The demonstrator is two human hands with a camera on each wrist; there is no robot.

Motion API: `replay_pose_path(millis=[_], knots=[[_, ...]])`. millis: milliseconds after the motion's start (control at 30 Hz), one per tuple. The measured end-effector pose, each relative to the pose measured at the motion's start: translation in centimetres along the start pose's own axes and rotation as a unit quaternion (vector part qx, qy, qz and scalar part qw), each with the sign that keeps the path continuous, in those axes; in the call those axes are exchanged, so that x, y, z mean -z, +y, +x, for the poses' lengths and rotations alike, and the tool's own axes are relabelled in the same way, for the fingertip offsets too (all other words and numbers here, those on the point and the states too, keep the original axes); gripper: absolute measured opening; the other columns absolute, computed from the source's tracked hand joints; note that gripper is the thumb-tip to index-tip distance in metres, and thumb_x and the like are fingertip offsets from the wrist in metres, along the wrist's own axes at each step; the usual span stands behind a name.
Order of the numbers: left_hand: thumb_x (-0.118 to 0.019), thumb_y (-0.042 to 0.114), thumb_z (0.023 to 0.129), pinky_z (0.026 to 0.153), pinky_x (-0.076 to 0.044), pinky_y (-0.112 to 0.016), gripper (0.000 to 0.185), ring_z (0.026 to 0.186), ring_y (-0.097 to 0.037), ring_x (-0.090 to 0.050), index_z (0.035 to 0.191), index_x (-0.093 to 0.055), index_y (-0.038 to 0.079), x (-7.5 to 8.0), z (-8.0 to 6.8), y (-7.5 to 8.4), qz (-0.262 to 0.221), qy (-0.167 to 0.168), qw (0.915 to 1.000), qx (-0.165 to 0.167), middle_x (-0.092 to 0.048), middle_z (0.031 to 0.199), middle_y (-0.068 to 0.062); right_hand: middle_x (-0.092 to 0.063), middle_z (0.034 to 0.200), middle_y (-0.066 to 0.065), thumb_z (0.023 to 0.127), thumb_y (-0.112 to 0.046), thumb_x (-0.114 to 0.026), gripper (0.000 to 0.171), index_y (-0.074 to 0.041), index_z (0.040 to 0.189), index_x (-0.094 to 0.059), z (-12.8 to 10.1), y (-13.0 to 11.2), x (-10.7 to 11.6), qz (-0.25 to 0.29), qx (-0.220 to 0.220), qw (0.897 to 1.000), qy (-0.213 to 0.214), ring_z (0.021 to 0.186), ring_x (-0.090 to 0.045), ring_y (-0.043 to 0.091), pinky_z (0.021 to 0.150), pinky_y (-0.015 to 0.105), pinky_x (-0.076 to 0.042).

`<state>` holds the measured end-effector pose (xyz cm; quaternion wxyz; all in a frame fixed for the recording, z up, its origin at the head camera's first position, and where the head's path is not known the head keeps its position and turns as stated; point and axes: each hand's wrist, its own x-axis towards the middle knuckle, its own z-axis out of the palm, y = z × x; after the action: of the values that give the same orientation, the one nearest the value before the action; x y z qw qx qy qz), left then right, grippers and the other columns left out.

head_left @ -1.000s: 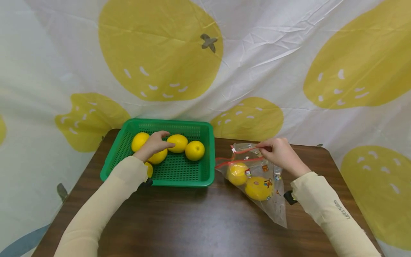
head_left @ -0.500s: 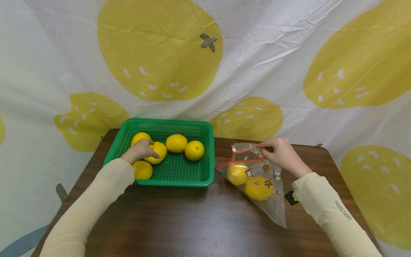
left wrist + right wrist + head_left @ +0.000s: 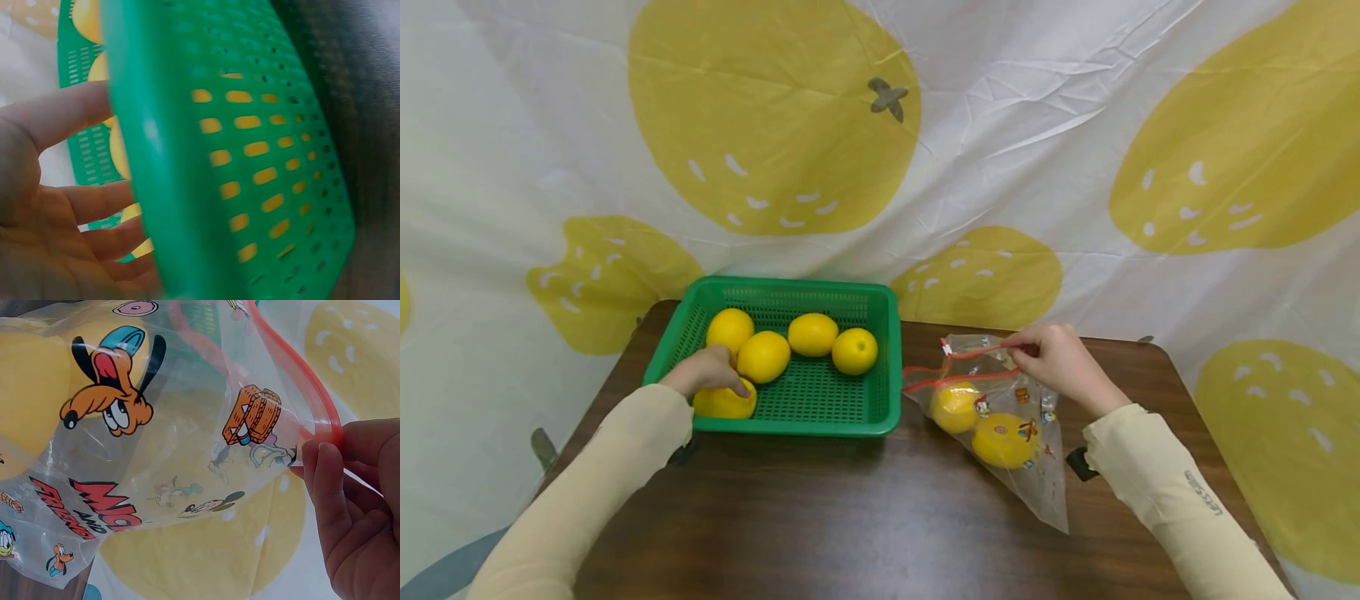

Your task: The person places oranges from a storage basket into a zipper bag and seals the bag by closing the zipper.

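Note:
My left hand [image 3: 706, 372] reaches over the front left corner of the green basket [image 3: 820, 429], thumb and fingers around a lemon [image 3: 718, 405] at the near wall. In the left wrist view the basket wall [image 3: 169, 150] hides most of this lemon and the fingertips; yellow shows through its slots. My right hand [image 3: 1060, 362] pinches the red zip edge of a clear printed zip bag [image 3: 1045, 492] between thumb and fingers, keeping its mouth parted. Two lemons lie inside the bag, one near the mouth [image 3: 955, 407] and one lower down [image 3: 1003, 440].
Several other lemons sit in the basket, including one in the middle [image 3: 763, 357] and one at the right [image 3: 854, 351]. Basket and bag rest side by side on a dark wooden table [image 3: 850, 525]. A lemon-print cloth [image 3: 970, 167] hangs directly behind the table.
My left hand has moved left and nearer across the basket, from above the middle lemons down onto the front left lemon, which has shifted slightly. The right hand and bag stay nearly still.

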<state>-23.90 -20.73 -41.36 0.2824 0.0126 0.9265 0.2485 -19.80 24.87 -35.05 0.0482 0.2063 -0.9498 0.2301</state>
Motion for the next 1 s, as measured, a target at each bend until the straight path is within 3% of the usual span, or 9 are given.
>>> replay_pose_path(millis=[100,167,233,467,1000], knots=[[-0.073,0.025,0.073,0.074,-0.042,-0.037,0.05,0.083,-0.026,-0.046,0.104,-0.051,-0.008,-0.4,-0.1,-0.2,0.005,-0.019,0.9998,-0.007,-0.051,0.094,-0.018,-0.065,0.073,0.007,0.083,-0.002,-0.057,0.017,0.0,0.094,-0.071,0.0,0.0,0.0,-0.001,0.001,1.0,0.001,0.045,-0.038,0.01,0.043,0.023,-0.034],[-0.073,0.025,0.073,0.084,-0.043,-0.043,0.067,0.097,-0.031,-0.047,0.122,-0.044,-0.012,-0.5,-0.2,-0.3,0.009,-0.028,0.9995,-0.013,-0.048,0.117,-0.026,-0.064,0.072,0.006,0.083,-0.003,-0.058,0.017,0.0,0.094,-0.07,0.0,0.0,0.0,-0.001,0.002,1.0,0.001,0.045,-0.038,0.01,0.044,0.024,-0.035],[-0.073,0.024,0.074,0.091,-0.039,-0.047,0.076,0.107,-0.035,-0.045,0.129,-0.036,-0.014,-0.6,-0.2,-0.4,0.01,-0.035,0.9993,-0.012,-0.039,0.129,-0.03,-0.064,0.072,0.006,0.083,-0.003,-0.058,0.017,0.0,0.094,-0.07,0.1,0.0,0.0,-0.001,0.003,1.0,0.001,0.045,-0.039,0.01,0.044,0.024,-0.035],[-0.073,0.017,0.074,0.092,-0.038,-0.05,0.073,0.112,-0.039,-0.041,0.13,-0.035,-0.011,-0.6,-0.4,-0.5,0.017,-0.032,0.9993,-0.006,-0.036,0.131,-0.03,-0.066,0.076,0.009,0.084,-0.002,-0.057,0.017,-0.001,0.094,-0.071,0.1,0.0,-0.1,0.005,-0.006,1.0,-0.006,0.044,-0.038,0.01,0.042,0.023,-0.033],[-0.07,0.012,0.077,0.089,-0.038,-0.053,0.076,0.115,-0.041,-0.037,0.139,-0.028,0.0,-1.2,-0.1,-1.2,-0.036,-0.047,0.9981,0.018,-0.026,0.138,-0.03,-0.067,0.074,0.009,0.084,-0.003,-0.058,0.016,0.0,0.094,-0.07,0.3,0.0,-0.2,0.003,0.008,1.0,-0.002,0.047,-0.043,0.009,0.045,0.024,-0.038]])
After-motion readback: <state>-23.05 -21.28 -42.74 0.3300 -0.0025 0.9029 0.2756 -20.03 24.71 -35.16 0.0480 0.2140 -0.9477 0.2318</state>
